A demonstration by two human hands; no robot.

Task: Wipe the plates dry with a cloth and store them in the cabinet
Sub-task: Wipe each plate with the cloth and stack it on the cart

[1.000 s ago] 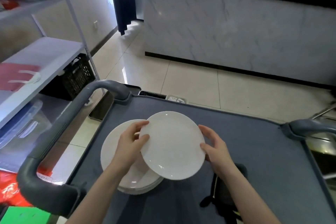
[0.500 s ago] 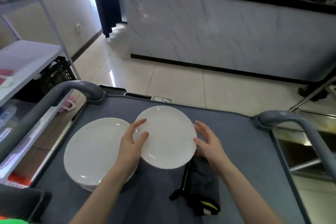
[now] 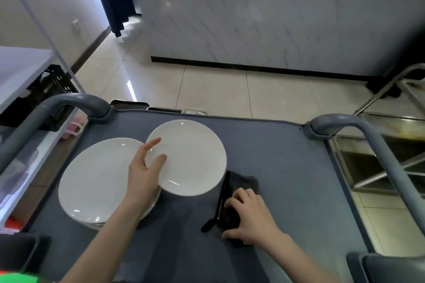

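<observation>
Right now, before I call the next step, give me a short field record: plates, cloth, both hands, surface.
single plate: right of the stack, its left rim over the stack's right edge
stack of plates: left side of the cart
cloth: dark, bunched, lying on the cart just right of the single plate
left hand: holds the single plate's left rim, thumb on top
right hand: fingers curled over the cloth
cart: grey top, carries all of it
wiping: not yet started
</observation>
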